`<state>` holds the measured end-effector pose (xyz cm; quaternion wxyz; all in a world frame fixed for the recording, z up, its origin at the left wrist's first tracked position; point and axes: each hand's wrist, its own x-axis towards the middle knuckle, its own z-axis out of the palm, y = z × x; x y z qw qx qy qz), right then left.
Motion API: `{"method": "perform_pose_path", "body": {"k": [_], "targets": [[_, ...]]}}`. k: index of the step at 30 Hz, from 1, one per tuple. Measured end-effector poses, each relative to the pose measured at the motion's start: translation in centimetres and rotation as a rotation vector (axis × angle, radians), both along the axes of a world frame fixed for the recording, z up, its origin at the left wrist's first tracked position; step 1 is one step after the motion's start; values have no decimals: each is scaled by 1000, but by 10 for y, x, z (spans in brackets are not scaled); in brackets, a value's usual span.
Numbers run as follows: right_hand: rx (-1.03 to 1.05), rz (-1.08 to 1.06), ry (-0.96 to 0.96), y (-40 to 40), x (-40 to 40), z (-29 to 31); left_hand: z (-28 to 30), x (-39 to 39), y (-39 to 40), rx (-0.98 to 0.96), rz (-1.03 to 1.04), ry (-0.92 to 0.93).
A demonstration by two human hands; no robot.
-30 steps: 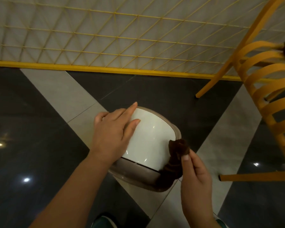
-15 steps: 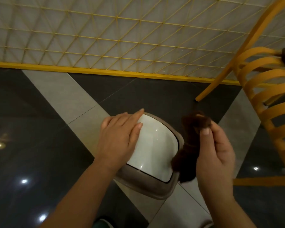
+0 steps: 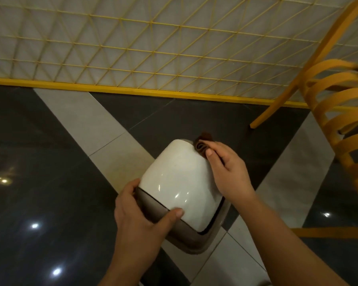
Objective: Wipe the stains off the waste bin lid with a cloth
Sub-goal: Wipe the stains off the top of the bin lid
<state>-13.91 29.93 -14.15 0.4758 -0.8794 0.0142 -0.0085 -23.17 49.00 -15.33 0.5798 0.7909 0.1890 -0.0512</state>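
Head view: we find both hands on the waste bin lid (image 3: pixel 180 180).

We note the left hand (image 3: pixel 139 219) clasped around the lid's near brown rim, thumb on the white flap. The right hand (image 3: pixel 227 172) pinches a folded brown cloth (image 3: pixel 202 144) against the lid's far right edge. The bin stands on the tiled floor (image 3: pixel 50 162), near a yellow chair (image 3: pixel 339 120).

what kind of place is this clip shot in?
Probably an indoor public or commercial space, perhaps a cafe or lobby; hard to say for sure. Clues: polished dark and grey floor tiles, a yellow lattice partition, a yellow slatted chair, and a small waste bin on the floor.
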Motion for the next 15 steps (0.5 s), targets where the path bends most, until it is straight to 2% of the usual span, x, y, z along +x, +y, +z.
{"method": "perform_pose_path", "body": {"k": [2, 4, 7, 8, 10, 13, 15], "targets": [[-66, -58, -37, -2, -15, 0, -1, 11, 16, -154, -79, -11], [-255, -30, -160, 5, -28, 4, -2, 20, 24, -156, -184, -13], [-541, 345, -345, 35, -38, 12, -5, 29, 23, -89, -244, -49], [-580, 471, -332, 48, -38, 14, -5, 31, 21, -76, -249, -65], [-589, 576, -274, 69, -33, 16, -8, 34, 22, -76, -273, -124], [-683, 497, -284, 69, -6, 15, -13, 37, 27, -129, -282, -139], [-700, 342, -214, 51, 13, 16, -14, 37, 29, -140, -266, -113]]}}
